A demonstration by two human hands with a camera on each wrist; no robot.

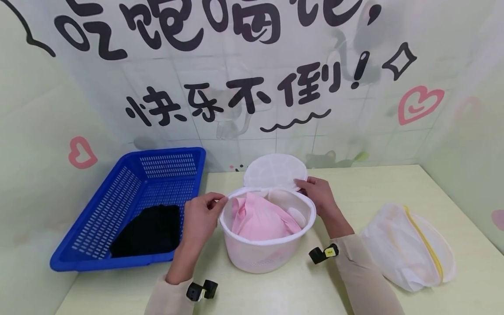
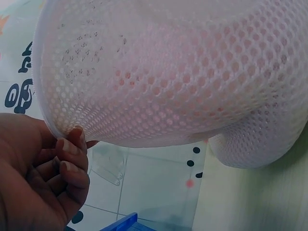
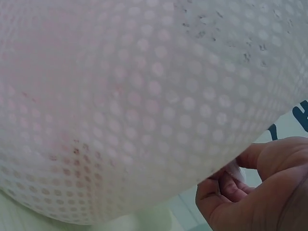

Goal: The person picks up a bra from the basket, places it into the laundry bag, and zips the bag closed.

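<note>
A white mesh laundry bag (image 1: 257, 258) stands upright on the table with its round lid (image 1: 275, 170) folded back toward the wall. A folded pink cloth item (image 1: 260, 218) lies inside, with a small white rounded piece (image 1: 296, 215) at its right. My left hand (image 1: 201, 218) pinches the bag's rim on the left between thumb and fingers. At the back right, my right hand (image 1: 320, 194) pinches the lid's edge near where it joins the rim. The mesh wall fills much of both wrist views; some right fingertips are hidden behind it in the right wrist view.
To the left sits a blue plastic basket (image 1: 169, 173) holding a black cloth (image 1: 149, 232). Another white mesh bag (image 1: 405, 249) with a yellow zipper strip lies at the right. A wall (image 1: 252, 140) printed with lettering rises behind the table (image 1: 267, 297).
</note>
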